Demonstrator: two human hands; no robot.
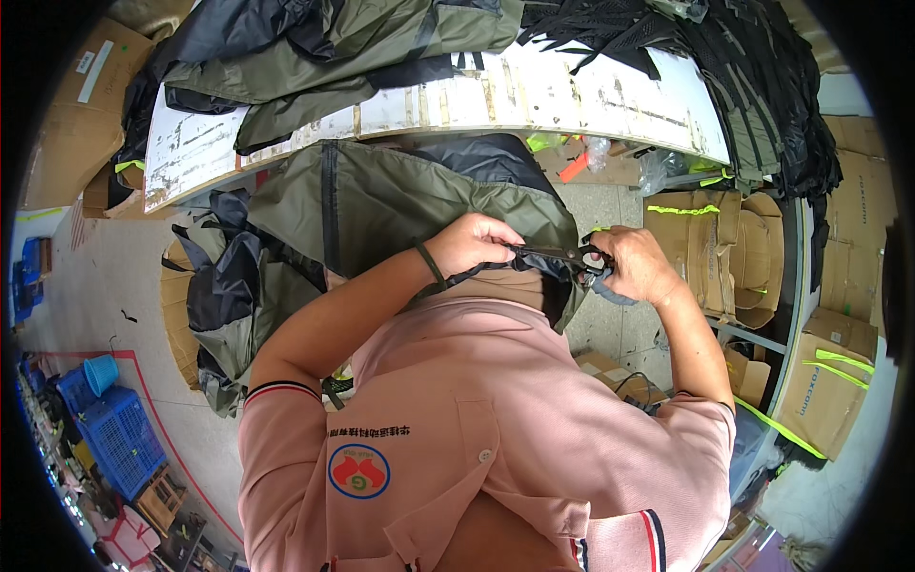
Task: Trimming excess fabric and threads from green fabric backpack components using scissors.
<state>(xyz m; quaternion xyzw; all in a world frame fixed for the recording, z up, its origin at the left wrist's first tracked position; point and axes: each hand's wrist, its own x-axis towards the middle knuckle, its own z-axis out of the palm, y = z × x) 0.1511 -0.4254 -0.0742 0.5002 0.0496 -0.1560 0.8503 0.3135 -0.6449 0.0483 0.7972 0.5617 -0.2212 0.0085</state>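
An olive-green and black fabric piece (pixel 410 195) lies over my lap, below the table's near edge. My left hand (pixel 469 250) is closed, thumb and fingers pinching the fabric's dark near edge. In my right hand (pixel 637 267) is a pair of scissors (pixel 553 253), its dark blades pointing left toward my left fingertips. The scissors' handles look wrapped in grey, and my fingers partly cover them. The blades lie along the dark edge; whether they are parted I cannot tell.
Ahead stands a worn white table (pixel 419 105) with more olive and black fabric (pixel 362 57) and a heap of black straps (pixel 762 86). Bunched fabric (pixel 224 296) hangs at my left. Cardboard boxes (pixel 696 248) stand at the right, a blue crate (pixel 119 439) at the far left.
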